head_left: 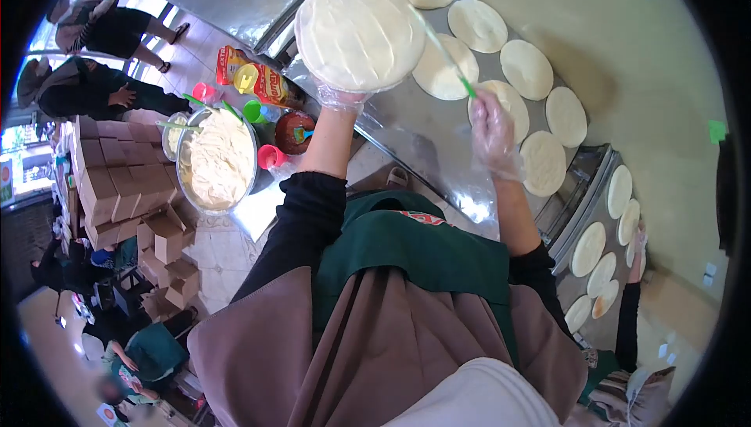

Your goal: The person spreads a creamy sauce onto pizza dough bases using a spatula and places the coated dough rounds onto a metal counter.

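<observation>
My left hand (344, 98), in a clear plastic glove, holds up a round dough base (358, 34) from beneath. Pale cream in ridged strokes covers its top; most of my fingers are hidden under it. My right hand (494, 133), also gloved, is closed round a green-handled spatula (450, 59). The spatula's long pale end reaches the right edge of the coated base. Below and beyond my hands, several plain round bases (526, 69) lie on a metal table (415, 149).
To the left stand a large bowl of cream (219, 161), colored cups (271, 157), a tub of red sauce (295, 131) and packaged bottles (266, 86). Cardboard boxes (117, 169) are stacked farther left. Co-workers stand left; another person's hand (637, 259) reaches over bases at right.
</observation>
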Tool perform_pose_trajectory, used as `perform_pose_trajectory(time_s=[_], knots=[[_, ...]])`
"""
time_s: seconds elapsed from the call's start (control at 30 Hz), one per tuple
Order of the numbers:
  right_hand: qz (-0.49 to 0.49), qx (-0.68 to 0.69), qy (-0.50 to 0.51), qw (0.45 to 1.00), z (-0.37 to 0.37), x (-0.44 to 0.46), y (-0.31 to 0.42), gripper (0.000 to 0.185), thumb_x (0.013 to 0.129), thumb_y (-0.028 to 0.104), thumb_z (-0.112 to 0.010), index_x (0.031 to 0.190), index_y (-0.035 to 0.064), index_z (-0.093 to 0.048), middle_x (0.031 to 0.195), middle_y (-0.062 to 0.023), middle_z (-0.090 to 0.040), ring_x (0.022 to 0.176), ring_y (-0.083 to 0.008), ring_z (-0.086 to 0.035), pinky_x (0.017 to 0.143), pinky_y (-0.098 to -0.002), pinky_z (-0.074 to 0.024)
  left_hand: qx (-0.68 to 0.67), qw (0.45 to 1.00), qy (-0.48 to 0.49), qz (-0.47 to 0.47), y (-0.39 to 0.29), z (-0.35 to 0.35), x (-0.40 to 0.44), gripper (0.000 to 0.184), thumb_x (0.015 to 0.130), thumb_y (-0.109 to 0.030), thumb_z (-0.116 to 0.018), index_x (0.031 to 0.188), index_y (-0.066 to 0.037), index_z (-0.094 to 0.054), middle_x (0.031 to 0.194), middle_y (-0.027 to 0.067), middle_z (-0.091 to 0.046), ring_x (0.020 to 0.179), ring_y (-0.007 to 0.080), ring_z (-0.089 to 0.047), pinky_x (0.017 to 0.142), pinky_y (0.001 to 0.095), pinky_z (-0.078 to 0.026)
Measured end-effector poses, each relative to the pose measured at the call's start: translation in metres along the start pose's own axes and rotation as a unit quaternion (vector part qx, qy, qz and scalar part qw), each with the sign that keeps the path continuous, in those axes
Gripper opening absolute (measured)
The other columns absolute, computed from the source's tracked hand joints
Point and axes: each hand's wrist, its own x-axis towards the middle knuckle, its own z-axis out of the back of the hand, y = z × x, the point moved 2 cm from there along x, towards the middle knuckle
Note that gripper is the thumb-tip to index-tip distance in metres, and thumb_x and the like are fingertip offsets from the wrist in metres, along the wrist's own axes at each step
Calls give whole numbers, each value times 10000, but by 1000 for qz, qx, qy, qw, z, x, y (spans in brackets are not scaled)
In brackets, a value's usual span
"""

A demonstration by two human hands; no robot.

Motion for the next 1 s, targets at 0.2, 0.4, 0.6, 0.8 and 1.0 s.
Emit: perform_pose_trajectory(time_s=[0.2,0.4,0.6,0.8,1.0], knots=[[102,-99,-8,990,-3,35,-20,153,881,60,-563,1031,51,-590,766,-163,-612,666,-336,-598,570,-409,-465,-20,1000,-14,-10,-1,-5,-17,558,961,-451,-337,1399,-105,-340,1423,137,-402,1262,324,-440,1020,502,-415],[134,-17,44,990,-16,-24,-37,241,836,17,-610,1072,65,-610,792,-149,-623,667,-318,-617,550,-414,-479,-37,999,-34,-14,8,-16,-15,560,960,-454,-338,1396,-103,-346,1422,138,-403,1263,326,-440,1019,502,-416],[176,-25,123,976,6,-27,0,232,850,35,-596,1081,50,-598,798,-162,-615,681,-329,-613,565,-418,-479,-54,998,-40,-14,4,-19,-21,561,958,-456,-338,1393,-102,-353,1421,140,-404,1263,328,-439,1018,503,-417],[73,-82,50,993,13,34,-12,185,890,102,-556,1069,59,-579,811,-165,-613,701,-370,-597,618,-447,-473,-70,997,-44,-2,9,-29,-28,562,957,-458,-339,1390,-100,-359,1420,141,-406,1264,329,-438,1017,504,-417],[125,-102,72,984,-8,35,-32,202,895,37,-541,1091,36,-591,792,-153,-606,663,-277,-599,593,-357,-460,-88,995,-41,8,16,-40,-28,564,956,-460,-340,1387,-98,-365,1419,143,-407,1265,331,-438,1016,504,-418]])
